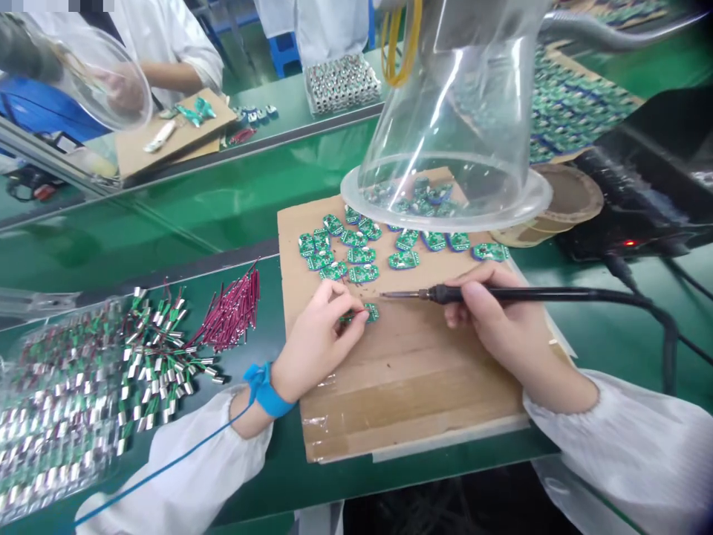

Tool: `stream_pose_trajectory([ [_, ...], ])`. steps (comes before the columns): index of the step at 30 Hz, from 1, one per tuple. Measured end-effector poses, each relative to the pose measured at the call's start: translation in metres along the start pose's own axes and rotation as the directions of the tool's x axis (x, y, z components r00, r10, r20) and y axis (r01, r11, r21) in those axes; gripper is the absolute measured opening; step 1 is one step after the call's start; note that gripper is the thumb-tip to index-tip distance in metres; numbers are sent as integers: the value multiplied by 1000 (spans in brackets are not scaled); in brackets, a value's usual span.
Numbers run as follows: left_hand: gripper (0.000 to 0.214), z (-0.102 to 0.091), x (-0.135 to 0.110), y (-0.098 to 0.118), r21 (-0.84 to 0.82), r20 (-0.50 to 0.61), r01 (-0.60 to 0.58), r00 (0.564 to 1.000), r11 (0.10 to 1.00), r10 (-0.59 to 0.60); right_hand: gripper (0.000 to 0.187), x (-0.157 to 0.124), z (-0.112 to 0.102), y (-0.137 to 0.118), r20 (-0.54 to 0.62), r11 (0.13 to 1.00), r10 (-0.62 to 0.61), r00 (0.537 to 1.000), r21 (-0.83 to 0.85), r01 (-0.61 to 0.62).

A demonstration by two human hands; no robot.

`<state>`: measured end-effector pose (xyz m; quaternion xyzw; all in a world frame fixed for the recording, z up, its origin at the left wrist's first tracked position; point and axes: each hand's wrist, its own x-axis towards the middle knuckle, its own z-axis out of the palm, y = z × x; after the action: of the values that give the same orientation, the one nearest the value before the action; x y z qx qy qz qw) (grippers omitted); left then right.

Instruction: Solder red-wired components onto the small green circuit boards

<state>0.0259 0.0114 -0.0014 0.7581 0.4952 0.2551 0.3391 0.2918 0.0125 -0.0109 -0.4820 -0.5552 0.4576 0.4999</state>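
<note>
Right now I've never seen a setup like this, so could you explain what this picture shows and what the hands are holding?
This is one view from a camera worn on a person's head, looking down at their own bare hands over a green workbench. The left hand pinches a small green circuit board, and a blue strap circles that wrist. The right hand holds a soldering iron like a pen, its tip close to that board. Both hands are over a cardboard sheet with more green boards on it, some under a clear plastic hood. To the left lie a heap of parts with silver ends and a bundle of dark red wires. Across the bench shows another person's hand.
</note>
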Motion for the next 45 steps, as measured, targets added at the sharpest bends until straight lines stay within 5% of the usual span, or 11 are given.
stream_pose_trajectory([
  [21, 13, 2, 7, 1, -21, 4, 19, 1000, 1000, -19, 21, 2, -3, -2, 94, 991, 13, 995, -133, 0],
  [31, 14, 2, 7, 2, -27, 17, 39, 999, 999, -39, 21, 0, -8, 10, -36, 993, 51, 998, 104, -47],
  [45, 7, -5, 8, -1, -100, 54, 34, 998, 994, -28, 18, 1, -8, 10, -22, 991, 53, 998, 121, -50],
])
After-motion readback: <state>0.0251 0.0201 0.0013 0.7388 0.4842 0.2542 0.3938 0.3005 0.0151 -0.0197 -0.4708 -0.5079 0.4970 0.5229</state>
